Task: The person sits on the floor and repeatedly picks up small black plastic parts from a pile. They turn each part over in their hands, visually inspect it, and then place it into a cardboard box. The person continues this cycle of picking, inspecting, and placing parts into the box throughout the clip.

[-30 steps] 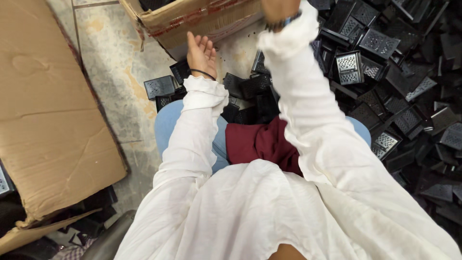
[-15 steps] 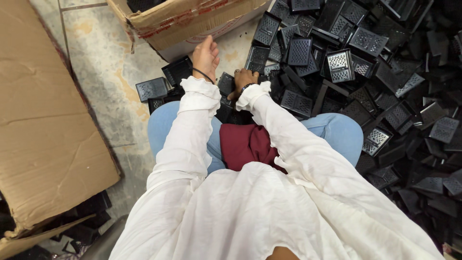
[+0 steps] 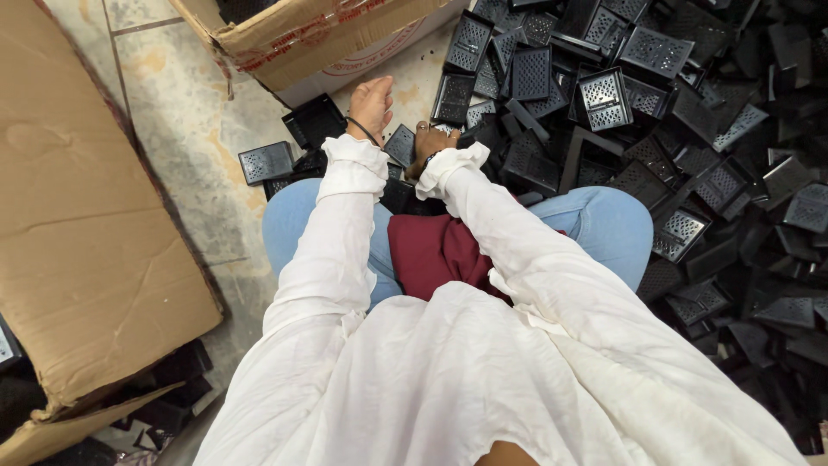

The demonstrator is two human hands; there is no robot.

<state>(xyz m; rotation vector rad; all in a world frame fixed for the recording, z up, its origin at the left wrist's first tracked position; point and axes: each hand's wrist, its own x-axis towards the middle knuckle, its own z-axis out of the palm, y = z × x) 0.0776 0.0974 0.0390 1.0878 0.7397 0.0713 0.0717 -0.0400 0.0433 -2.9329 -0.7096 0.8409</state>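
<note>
I sit on the floor in a white long-sleeved top and blue jeans. A big pile of black perforated plastic parts (image 3: 604, 95) spreads out ahead and to the right. My left hand (image 3: 373, 102) is stretched forward over the floor with flat fingers and nothing visibly in it, just beside a black part (image 3: 316, 121). Lower down, close to my knees, my right hand (image 3: 433, 142) has its fingers curled on a small black perforated part (image 3: 400, 145). The fingertips are hidden among the parts.
An open cardboard box (image 3: 319, 39) stands at the top, just beyond my left hand. A large flattened cardboard sheet (image 3: 86, 233) covers the floor on the left. A single black part (image 3: 266, 161) lies on the stone tiles (image 3: 185, 95).
My right arm has come down from up by the cardboard box to the parts in front of my knees. The left hand has stayed roughly where it was.
</note>
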